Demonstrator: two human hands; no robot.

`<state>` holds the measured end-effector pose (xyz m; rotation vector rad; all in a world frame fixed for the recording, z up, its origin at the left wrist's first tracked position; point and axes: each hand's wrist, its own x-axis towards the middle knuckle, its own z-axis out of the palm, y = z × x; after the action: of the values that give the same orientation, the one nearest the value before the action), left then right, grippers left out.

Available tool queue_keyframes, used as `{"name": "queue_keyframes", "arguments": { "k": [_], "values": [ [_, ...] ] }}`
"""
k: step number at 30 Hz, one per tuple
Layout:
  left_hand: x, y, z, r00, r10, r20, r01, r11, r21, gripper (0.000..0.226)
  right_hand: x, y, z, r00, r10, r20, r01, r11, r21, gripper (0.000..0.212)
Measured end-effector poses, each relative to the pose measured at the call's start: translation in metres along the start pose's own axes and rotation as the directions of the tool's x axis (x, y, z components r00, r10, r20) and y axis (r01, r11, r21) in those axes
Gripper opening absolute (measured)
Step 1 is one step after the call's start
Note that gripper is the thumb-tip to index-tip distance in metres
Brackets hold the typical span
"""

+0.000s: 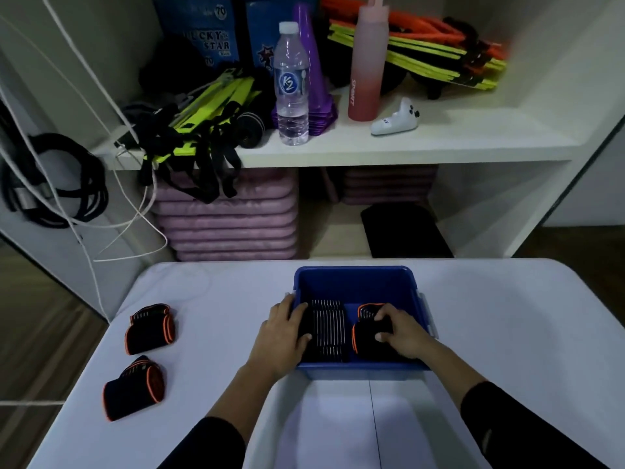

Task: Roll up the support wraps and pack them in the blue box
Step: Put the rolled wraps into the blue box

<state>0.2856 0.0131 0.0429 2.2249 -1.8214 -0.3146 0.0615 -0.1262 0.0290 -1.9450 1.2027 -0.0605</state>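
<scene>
box: blue box [355, 274] sits mid-table, just in from the near edge of the table [507, 333]; we have both hands inside it.
left hand: left hand [282, 333] is in the box's left side, fingers and thumb closed round the left end of the striped wrap [328, 330]. The box is dim, so it may be more of a press than a grip.
right hand: right hand [402, 333] is curled over the orange-trimmed roll [363, 336] in the box's right side, seating it beside the striped wrap.
still out: two rolls lie near the table's left edge, well apart from the box: far roll [150, 328] and near roll [135, 387], both looking already rolled.
key relation: both lie to the left of the box, so we judge the left hand the nearer one; the right would have to cross over the box.
axis: near roll's long axis runs diagonally, from the near-left corner up toward the box; far roll looks similar.
next: let go inside the box, then reach left.
</scene>
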Motion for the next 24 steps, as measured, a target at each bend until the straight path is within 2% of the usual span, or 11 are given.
{"name": "queue_keyframes", "arguments": {
  "k": [9,12,19,24],
  "values": [
    [-0.002,0.002,0.005,1.000,-0.015,-0.021,0.015,1.000,-0.007,0.059,0.010,0.004,0.012,0.979,0.048,0.197,-0.025,0.993,-0.114,0.022],
    [-0.003,0.002,0.005,0.999,-0.011,-0.033,0.011,1.000,-0.010,0.058,0.008,0.003,0.011,0.982,0.049,0.181,-0.015,0.983,-0.185,0.026],
    [-0.010,0.007,0.003,0.997,-0.024,-0.076,0.017,0.996,-0.088,0.053,0.003,0.006,0.011,0.980,0.016,0.200,0.008,0.993,-0.119,0.028],
    [-0.012,0.007,-0.004,0.997,-0.024,-0.068,0.016,0.993,-0.116,0.053,-0.007,-0.008,0.003,0.987,0.041,0.155,-0.023,0.993,-0.115,0.045]
  ]
}}
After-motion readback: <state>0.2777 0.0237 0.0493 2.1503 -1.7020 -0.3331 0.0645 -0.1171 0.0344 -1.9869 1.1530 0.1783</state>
